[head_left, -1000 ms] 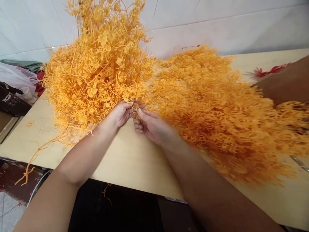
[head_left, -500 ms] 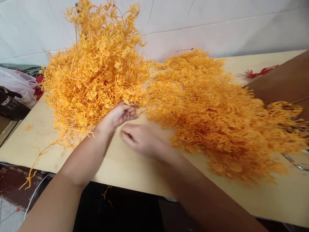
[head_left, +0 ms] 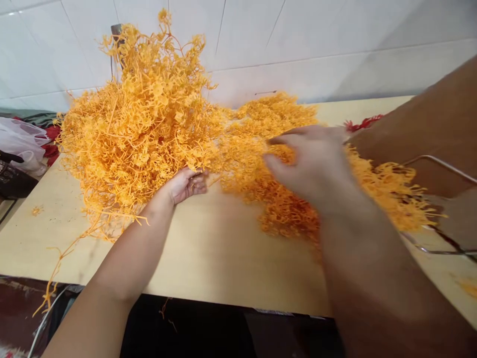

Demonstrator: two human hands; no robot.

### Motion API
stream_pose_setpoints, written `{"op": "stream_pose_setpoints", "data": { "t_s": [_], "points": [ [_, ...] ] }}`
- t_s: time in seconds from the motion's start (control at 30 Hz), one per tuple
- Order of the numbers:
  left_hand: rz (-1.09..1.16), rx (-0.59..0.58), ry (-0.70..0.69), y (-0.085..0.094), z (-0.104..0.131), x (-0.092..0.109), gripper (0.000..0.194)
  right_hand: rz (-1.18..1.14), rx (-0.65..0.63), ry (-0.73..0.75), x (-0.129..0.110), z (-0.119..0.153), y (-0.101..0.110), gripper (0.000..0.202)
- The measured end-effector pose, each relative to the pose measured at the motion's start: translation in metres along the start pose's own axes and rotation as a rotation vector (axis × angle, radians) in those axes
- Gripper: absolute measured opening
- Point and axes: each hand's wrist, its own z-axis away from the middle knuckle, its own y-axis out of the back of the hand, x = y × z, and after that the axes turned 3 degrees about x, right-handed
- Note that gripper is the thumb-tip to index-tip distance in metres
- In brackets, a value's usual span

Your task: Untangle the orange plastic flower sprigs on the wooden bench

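A tall, bushy bunch of orange artificial sprigs (head_left: 141, 119) stands at the left of the pale tabletop (head_left: 208, 248). At its lower right edge is my left hand (head_left: 186, 186), palm up, fingers curled around the thin stems of the bunch. A second, flatter heap of orange sprigs (head_left: 246, 149) lies to the right. My right hand (head_left: 309, 159), blurred, is over this heap with thumb and fingers apart and nothing visible between them. Whether it touches the sprigs cannot be told.
Brown cardboard (head_left: 428, 124) and a bent metal wire (head_left: 436, 251) are at the right, with red sprigs (head_left: 363, 123) beside them. A white plastic bag (head_left: 22, 136) and a black container (head_left: 17, 179) sit at the far left. A tiled wall (head_left: 316, 40) rises behind.
My right hand has moved from beside my left hand to the right, over the flatter heap, and its fingers have opened. My left hand stays at the bunch. The view has shifted slightly.
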Motion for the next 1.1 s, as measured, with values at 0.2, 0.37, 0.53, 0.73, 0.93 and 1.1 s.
{"op": "stream_pose_setpoints", "data": {
  "t_s": [0.2,0.37,0.53,0.73,0.93,1.1],
  "points": [
    [0.007,-0.019,-0.02,0.001,0.002,0.0,0.033,-0.007,-0.306,0.181,-0.051,-0.003,-0.053,0.028],
    [0.068,-0.011,-0.031,0.001,0.001,0.0,0.034,-0.414,-0.174,0.05,-0.035,-0.004,-0.061,0.011],
    [0.021,0.044,-0.103,-0.004,0.002,-0.002,0.028,-0.914,-0.073,-0.147,-0.02,-0.004,-0.051,0.012],
    [-0.007,0.086,-0.191,-0.009,0.003,-0.006,0.02,-1.125,-0.233,0.018,-0.047,0.012,-0.053,0.011],
    [0.085,0.286,-0.352,-0.017,-0.003,-0.015,0.01,-0.917,-0.343,0.253,-0.058,0.024,-0.052,0.006],
    [0.079,0.464,-0.354,-0.028,-0.004,-0.017,0.018,-0.741,-0.41,0.354,-0.06,0.026,-0.042,0.007]
  ]
}}
